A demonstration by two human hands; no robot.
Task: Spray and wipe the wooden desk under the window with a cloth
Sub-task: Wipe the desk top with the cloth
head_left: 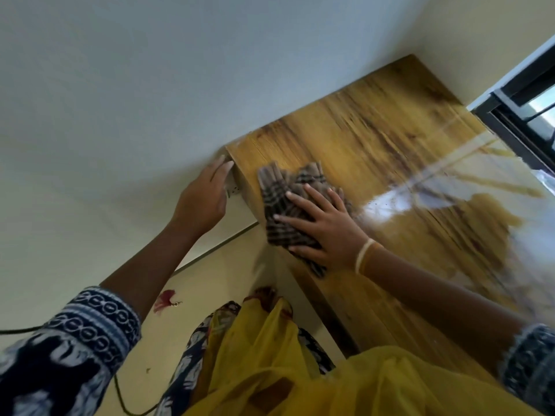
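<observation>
Both hands work the wiping step: right hand (322,228) presses flat, fingers spread, on the brown checked cloth (285,202) at the glossy wooden bench's (390,145) left end; left hand (204,196), fingers straight, touches that corner. Next, I'd guess, sweep toward the window.

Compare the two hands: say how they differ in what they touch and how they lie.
The right hand lies flat with fingers spread on the checked cloth, pressing it onto the desk top. The left hand holds no cloth; its straight fingers reach to the desk's far corner by the wall. The right wrist wears a pale bangle; the left wrist is bare. Both hands are open.
</observation>
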